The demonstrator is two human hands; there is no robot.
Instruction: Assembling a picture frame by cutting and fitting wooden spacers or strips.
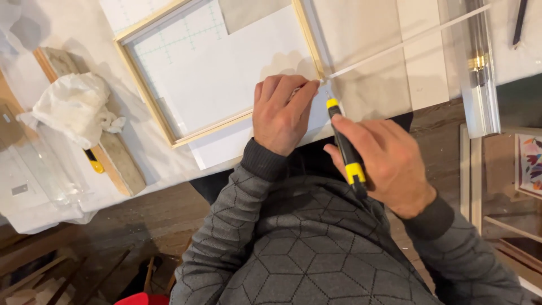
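Observation:
A pale wooden frame lies on the white table with a white sheet inside it. My left hand presses down at the frame's near right corner, fingertips pinching the end of a thin white strip that runs up to the right. My right hand grips a black and yellow utility knife, its tip just beside the left fingertips at the frame corner.
A crumpled white cloth lies on a wooden block at left, with a yellow-tipped tool under it. A clear ruler lies at right. Framed pieces stand lower right. The table edge runs in front of me.

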